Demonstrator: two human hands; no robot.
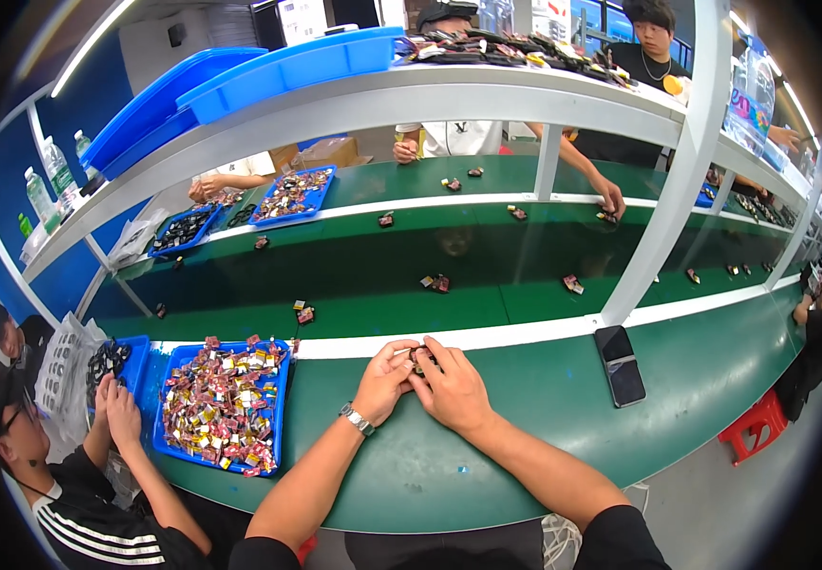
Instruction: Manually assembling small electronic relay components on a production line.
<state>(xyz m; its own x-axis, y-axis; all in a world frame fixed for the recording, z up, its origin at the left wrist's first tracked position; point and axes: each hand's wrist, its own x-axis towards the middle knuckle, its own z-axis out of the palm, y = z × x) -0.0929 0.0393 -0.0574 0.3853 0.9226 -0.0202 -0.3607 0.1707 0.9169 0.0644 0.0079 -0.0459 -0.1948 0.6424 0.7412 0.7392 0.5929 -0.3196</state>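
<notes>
My left hand [382,382] and my right hand [454,388] meet over the green bench [525,465], near its white far edge. Between their fingertips they grip a small dark-and-reddish electronic part [422,358], mostly covered by the fingers. A silver watch is on my left wrist. Left of my hands lies a blue tray [284,410], heaped with small red electronic pieces bearing white and yellow patches. A dark folding phone [620,367] rests on the bench to the right of my hands.
Beyond the white edge, a green conveyor belt [515,256] carries scattered small parts. A white post [667,180] and an overhead shelf [487,81] stand ahead. A co-worker [97,503] sits close at left, beside another blue tray [135,353]. Other people work across the belt.
</notes>
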